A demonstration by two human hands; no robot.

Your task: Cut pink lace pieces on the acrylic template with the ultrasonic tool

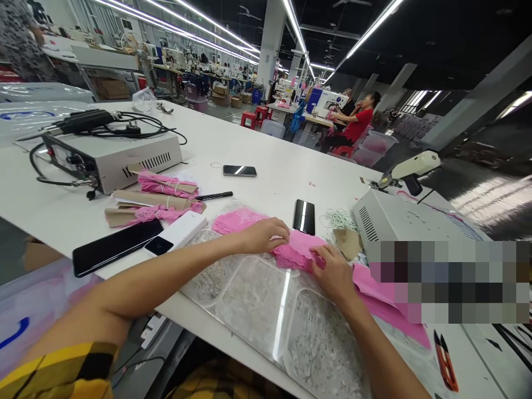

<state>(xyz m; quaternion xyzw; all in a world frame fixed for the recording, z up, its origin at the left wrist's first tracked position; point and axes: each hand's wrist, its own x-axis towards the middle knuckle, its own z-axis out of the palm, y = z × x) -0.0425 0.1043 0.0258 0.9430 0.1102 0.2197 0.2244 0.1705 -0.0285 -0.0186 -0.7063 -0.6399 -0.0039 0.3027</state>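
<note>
Pink lace (298,245): on the mat (249,288) by the tabletop's (203,138) near edge, partly covered.
Left hand (266,236): half-curled over lace; cannot tell whether gripping.
Right hand (333,270): bent at lace's edge; pinch unclear.
Grey box (394,221): partly pixelated.

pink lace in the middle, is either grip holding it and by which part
The right grip is at the right edge of the pink lace; the left grip is by its left end. Whether either pinches it cannot be told.

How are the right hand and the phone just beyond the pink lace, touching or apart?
Apart: the head view shows pink lace between the right hand and the phone.
</note>
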